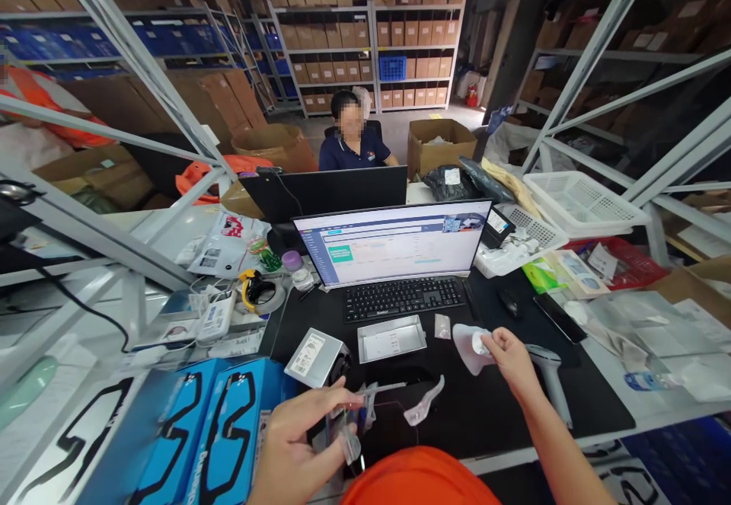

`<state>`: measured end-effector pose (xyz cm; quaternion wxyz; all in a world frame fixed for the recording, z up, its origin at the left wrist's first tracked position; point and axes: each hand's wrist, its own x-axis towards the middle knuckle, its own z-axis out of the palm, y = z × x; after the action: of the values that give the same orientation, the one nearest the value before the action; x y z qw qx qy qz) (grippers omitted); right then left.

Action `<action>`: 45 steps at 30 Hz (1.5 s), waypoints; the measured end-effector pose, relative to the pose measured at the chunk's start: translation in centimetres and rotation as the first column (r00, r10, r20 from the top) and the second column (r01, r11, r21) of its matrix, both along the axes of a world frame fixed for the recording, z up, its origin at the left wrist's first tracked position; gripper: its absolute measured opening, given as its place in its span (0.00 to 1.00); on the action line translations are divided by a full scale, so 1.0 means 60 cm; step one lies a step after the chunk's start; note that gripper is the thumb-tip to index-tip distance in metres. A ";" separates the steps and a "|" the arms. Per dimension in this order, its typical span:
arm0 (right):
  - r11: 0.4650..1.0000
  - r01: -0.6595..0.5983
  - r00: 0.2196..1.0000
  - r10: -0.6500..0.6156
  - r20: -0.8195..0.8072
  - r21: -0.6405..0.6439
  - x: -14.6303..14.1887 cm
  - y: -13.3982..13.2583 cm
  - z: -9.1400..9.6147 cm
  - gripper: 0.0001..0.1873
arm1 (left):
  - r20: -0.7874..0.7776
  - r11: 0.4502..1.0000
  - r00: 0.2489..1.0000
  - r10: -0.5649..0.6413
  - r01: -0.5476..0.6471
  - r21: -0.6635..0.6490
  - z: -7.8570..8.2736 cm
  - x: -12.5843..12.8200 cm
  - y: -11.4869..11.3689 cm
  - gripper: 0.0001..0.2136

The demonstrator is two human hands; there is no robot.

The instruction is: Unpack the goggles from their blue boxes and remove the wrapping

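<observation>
The blue boxes (222, 429) at the bench's left edge carry a black spectacles drawing. Their lettering is too small to read, as is the text on the monitor (394, 242). A keyboard (403, 298), a grey tray (391, 337) and a grey box (317, 356) lie ahead of the hands. The right hand (511, 360) pinches a white pouch (469, 346) just right of the tray, with a scanner (548, 383) beside it. The left hand (302, 444) is closed on a clear wrapper (349, 444) nearer the body, apart from the pouch.

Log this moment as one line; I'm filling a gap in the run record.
left hand: holds clear packet | right hand: pinches white pouch | nearby: scanner, keyboard
</observation>
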<state>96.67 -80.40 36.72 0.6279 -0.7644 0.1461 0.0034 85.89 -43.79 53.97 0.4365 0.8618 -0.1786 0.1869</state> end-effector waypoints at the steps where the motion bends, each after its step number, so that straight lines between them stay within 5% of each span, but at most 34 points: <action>1: 0.999 0.021 1.000 -0.021 -0.009 -0.032 -0.002 -0.008 -0.011 0.28 | 0.014 1.000 1.000 0.010 -0.010 0.013 0.004 0.000 -0.002 0.13; 7: 0.981 0.087 0.996 -0.091 -0.013 -0.175 -0.013 -0.030 -0.046 0.20 | 0.064 0.997 0.998 0.029 -0.033 0.063 0.033 -0.003 -0.020 0.13; 14: 0.996 0.069 0.998 -0.069 0.006 0.048 -0.022 -0.004 -0.044 0.28 | 0.022 0.998 0.998 0.053 -0.054 0.039 0.040 -0.003 -0.028 0.13; 20: 0.940 0.060 0.998 -0.064 0.000 0.335 -0.047 0.036 -0.006 0.29 | 0.003 0.996 0.997 0.082 -0.082 0.035 0.034 -0.011 -0.028 0.14; 24: 0.772 0.045 0.997 0.003 -0.075 0.634 -0.078 0.080 0.033 0.23 | 0.009 0.996 0.996 0.085 -0.085 0.029 0.030 -0.016 -0.029 0.14; 29: 0.638 0.085 0.990 0.033 -0.138 0.765 -0.106 0.125 0.084 0.21 | 0.045 0.989 0.988 0.146 -0.147 0.002 0.025 -0.019 -0.030 0.15; 37: 0.631 0.030 0.993 0.067 -0.093 0.775 -0.104 0.128 0.143 0.17 | -0.033 0.969 0.969 0.246 -0.246 -0.002 0.003 -0.034 -0.013 0.15; 45: 0.591 0.075 0.988 0.063 -0.138 0.803 -0.115 0.142 0.152 0.18 | -0.036 0.956 0.955 0.295 -0.295 0.009 0.003 -0.034 -0.013 0.14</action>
<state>89.76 -71.88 45.82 0.8925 -0.3948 0.1788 0.1250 83.88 -44.58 54.14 0.4055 0.8828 -0.0404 0.2337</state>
